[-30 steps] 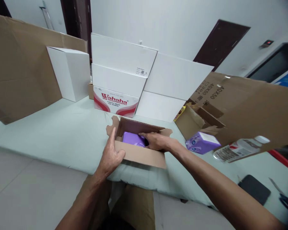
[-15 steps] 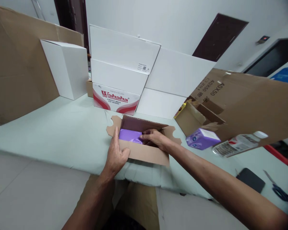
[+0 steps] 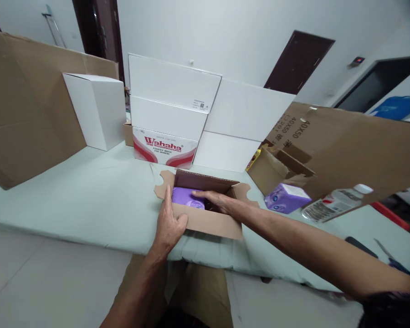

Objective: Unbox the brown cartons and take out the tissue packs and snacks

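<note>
An open brown cardboard box (image 3: 212,223) with notched side flaps lies near the table's front edge. My left hand (image 3: 169,224) holds its left front corner, fingers along the left side and thumb over the front panel. Inside the box, at its left end, sits a purple tissue pack (image 3: 182,196). My right hand (image 3: 217,200) reaches in from the right, its thumb on top of that pack. The other right fingers go down inside the box at the pack's right end and are mostly hidden.
To the right are another purple tissue pack (image 3: 287,199), a clear bottle (image 3: 338,205) lying tilted, an opened carton (image 3: 268,171) and partly hidden scissors (image 3: 384,250). Behind stand a Wahaha carton (image 3: 164,150) with raised white flaps and a white box (image 3: 105,111).
My right hand has moved further over the purple pack, its thumb now lying across the top instead of pinching the edge. My left hand keeps its hold. The camera view has shifted slightly.
</note>
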`<state>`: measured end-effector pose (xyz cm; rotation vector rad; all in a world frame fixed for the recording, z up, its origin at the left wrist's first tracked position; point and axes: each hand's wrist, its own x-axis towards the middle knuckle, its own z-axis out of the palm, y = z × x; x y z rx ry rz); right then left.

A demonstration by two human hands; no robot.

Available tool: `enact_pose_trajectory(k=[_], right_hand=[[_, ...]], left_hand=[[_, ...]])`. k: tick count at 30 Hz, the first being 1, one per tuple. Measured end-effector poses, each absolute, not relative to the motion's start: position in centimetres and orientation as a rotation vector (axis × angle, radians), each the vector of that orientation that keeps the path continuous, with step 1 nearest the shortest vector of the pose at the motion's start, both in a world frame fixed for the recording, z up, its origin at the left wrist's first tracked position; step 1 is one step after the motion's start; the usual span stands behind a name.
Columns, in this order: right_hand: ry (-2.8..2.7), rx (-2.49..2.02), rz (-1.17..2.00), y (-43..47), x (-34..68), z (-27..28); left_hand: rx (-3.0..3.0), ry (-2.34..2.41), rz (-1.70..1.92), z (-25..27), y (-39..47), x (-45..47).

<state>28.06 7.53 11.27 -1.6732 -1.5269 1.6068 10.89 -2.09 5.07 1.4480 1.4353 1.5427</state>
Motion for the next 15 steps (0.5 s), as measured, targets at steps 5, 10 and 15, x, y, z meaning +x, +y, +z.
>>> enact_pose_trajectory(k=[5,10,15], right_hand=[[-1.441,-1.761,1.62,7.9,28.2,11.1],[-1.428,-1.764,1.62,7.6,27.7,11.1],[-1.478,-1.733,1.515,7.2,27.7,12.5]], left_hand=[[1.439,1.415,1.551,5.0,-2.0,10.6],[1.409,1.4,1.543,5.4,-1.9,10.5],[1.296,1.441,1.625,4.8,-2.3,10.8]])
